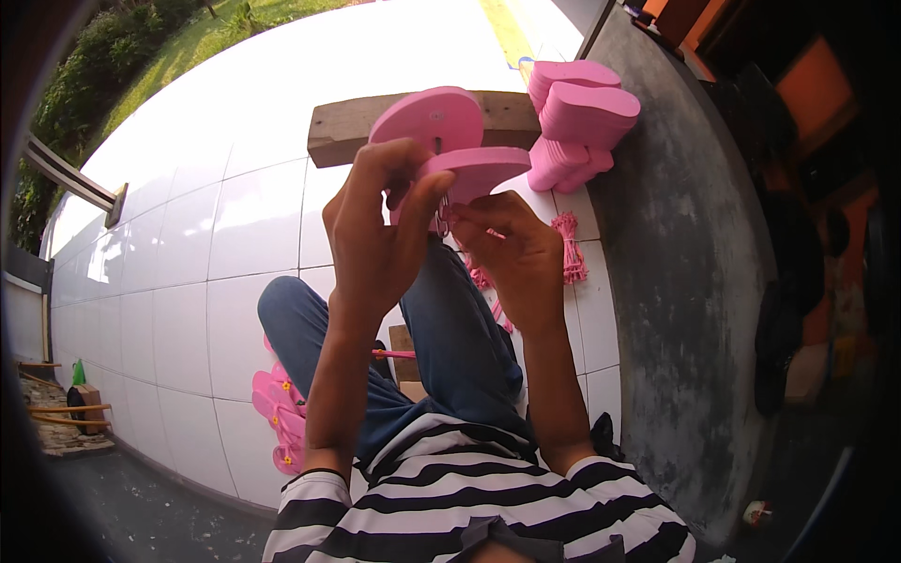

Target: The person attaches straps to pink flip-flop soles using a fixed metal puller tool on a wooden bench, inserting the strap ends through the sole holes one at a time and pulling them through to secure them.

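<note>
My left hand (375, 211) grips pink foam flip-flop soles, thumb and fingers pressed around them. One rounded sole part (413, 120) rises at the back; another sole part (497, 163) lies nearly edge-on in front. Whether they are joined is hidden by my fingers. Between them a thin metal rod shows, and below hangs a wire hook (443, 223). Beside that hook my right hand (521, 253) is closed, thumb and fingertips pinching something small that I cannot make out. Both hands are raised above my knees.
Behind the soles lies a wooden beam (338, 131) on white floor tiles (253, 225). Stacked pink soles (591, 108) stand at its right end. Bundled pink straps (570, 249) lie nearer. Pink flip-flops with flower trim (278, 413) sit left of my legs. A grey ledge (676, 281) runs along the right.
</note>
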Available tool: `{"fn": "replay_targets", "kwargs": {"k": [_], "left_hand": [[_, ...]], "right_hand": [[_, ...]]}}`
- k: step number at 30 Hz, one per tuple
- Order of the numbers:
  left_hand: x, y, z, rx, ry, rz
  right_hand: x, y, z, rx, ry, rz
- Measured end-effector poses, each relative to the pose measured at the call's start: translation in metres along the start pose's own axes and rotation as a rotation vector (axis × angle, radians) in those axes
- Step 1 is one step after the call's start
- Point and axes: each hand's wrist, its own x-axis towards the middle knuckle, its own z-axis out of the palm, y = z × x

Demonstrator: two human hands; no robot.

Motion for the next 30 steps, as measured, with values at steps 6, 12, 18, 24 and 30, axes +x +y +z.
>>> {"fn": "replay_targets", "kwargs": {"k": [6,12,18,24,30], "left_hand": [[-0.013,0.009,0.008,-0.334,0.057,-0.102],[0.013,-0.008,0.011,-0.666,-0.224,-0.303],[0.01,0.02,0.013,-0.603,-0.21,-0.414],[-0.012,0.03,0.014,-0.418,-0.241,-0.334],[-0.016,0.037,0.02,-0.557,-0.091,-0.38]], "right_hand": [[0.032,-0.011,-0.011,-0.079,0.243,-0.354],[0.06,0.009,-0.014,-0.042,-0.285,-0.215],[0.062,0.006,-0.001,0.283,-0.27,-0.128],[0.018,0.019,0.004,0.326,-0.102,-0.11],[0.008,0.013,0.011,0.253,-0.025,-0.106]]}}
